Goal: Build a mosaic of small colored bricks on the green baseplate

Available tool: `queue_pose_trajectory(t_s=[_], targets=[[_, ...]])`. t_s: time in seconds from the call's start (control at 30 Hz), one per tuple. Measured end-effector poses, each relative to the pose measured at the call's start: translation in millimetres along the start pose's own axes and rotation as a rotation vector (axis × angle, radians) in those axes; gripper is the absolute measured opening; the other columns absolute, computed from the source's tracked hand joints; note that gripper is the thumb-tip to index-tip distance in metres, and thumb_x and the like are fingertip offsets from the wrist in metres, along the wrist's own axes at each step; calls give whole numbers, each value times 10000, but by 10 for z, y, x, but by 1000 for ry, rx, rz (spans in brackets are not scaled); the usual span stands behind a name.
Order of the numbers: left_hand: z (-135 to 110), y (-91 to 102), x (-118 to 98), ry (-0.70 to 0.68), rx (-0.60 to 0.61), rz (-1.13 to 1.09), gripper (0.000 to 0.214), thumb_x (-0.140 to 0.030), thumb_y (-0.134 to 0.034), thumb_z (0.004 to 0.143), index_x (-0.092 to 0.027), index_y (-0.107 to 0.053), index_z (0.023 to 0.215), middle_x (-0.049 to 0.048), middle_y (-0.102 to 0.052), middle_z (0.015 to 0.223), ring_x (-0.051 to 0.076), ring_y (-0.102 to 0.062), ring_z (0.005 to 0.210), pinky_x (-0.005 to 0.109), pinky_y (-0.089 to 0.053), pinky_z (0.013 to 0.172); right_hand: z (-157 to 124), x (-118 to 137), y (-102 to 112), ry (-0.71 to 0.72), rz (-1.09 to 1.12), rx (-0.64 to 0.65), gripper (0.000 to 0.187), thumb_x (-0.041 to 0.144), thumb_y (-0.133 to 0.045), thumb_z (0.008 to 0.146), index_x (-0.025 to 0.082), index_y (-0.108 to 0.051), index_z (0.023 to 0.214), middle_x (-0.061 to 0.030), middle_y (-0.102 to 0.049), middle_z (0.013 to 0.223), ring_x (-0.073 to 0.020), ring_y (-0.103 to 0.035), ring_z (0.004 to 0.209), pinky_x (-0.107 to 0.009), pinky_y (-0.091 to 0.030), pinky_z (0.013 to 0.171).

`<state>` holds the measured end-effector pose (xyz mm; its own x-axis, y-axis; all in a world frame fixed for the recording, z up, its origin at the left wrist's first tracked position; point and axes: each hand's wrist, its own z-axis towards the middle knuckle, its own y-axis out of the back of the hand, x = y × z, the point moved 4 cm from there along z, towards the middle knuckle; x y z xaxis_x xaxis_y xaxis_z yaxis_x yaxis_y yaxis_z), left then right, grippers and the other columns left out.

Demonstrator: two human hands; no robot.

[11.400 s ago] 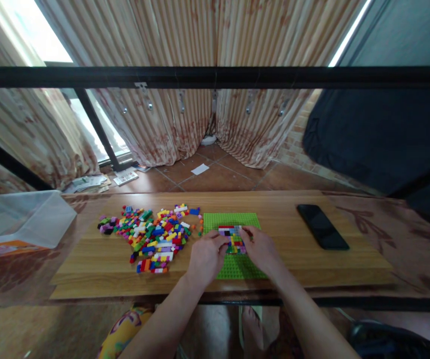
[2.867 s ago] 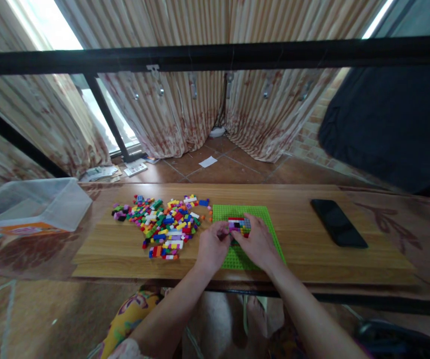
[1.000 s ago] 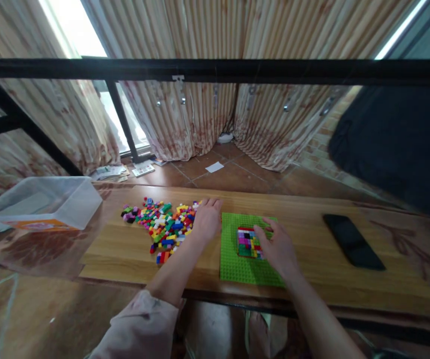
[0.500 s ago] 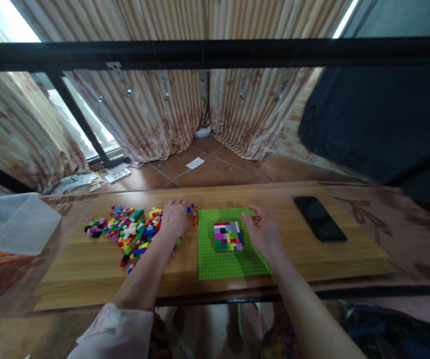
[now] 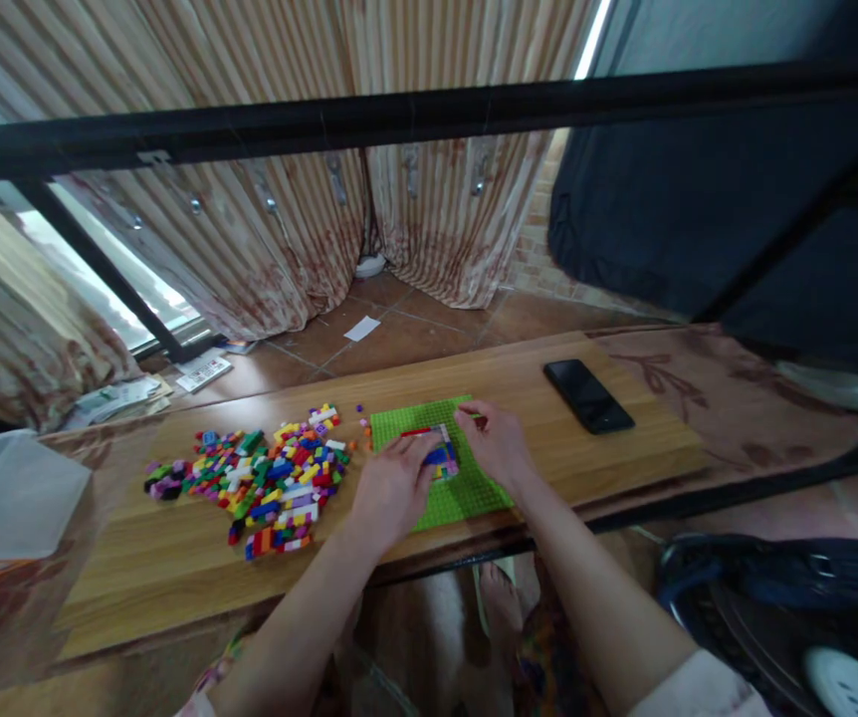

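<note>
A green baseplate (image 5: pixel 466 495) lies on the wooden board, with a small flat block of mixed-colour bricks (image 5: pixel 440 458) stuck on it. My left hand (image 5: pixel 391 485) rests over the plate's left side. Its fingers are bent and pressed together at the block's left edge, and whatever they pinch is hidden. My right hand (image 5: pixel 496 445) sits on the plate's right side, fingers curled against the block's right and far edge. To the left of the plate is a pile of loose coloured bricks (image 5: pixel 272 478).
A black phone (image 5: pixel 588 395) lies on the board to the right of the plate. A clear plastic box (image 5: pixel 3 498) stands at the far left. A black bar (image 5: pixel 429 110) crosses the view overhead. Curtains and tiled floor lie beyond the table.
My left hand has left the brick pile and come back to the block on the baseplate. My right hand has stayed at the block's right side. The view has swung to the right.
</note>
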<state>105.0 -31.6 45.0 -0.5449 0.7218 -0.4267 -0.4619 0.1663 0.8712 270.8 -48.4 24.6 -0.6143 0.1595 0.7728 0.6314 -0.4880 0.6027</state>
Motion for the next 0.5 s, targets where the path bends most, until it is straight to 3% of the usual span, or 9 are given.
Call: queue_pose_trajectory(t_s=[0.2,0.5], targets=[[72,-246,-143,-98,97,124,130,-171,-522,880,-181,-610,974,62,-662,945,220,-591,922,373,-481,877,9,19,-42,14,-26,36,288,332,-506,851,160,-707,967,-66,-721,890,-161,-628,718,-314,-488,764],[68,-324,-124,-137,67,154,172,-160,-473,907,-159,-645,896,68,-645,923,206,-573,900,351,-478,863,22,-11,-58,1,-57,68,277,320,-517,849,157,-710,964,-66,-718,872,-159,-623,701,-317,-485,775]])
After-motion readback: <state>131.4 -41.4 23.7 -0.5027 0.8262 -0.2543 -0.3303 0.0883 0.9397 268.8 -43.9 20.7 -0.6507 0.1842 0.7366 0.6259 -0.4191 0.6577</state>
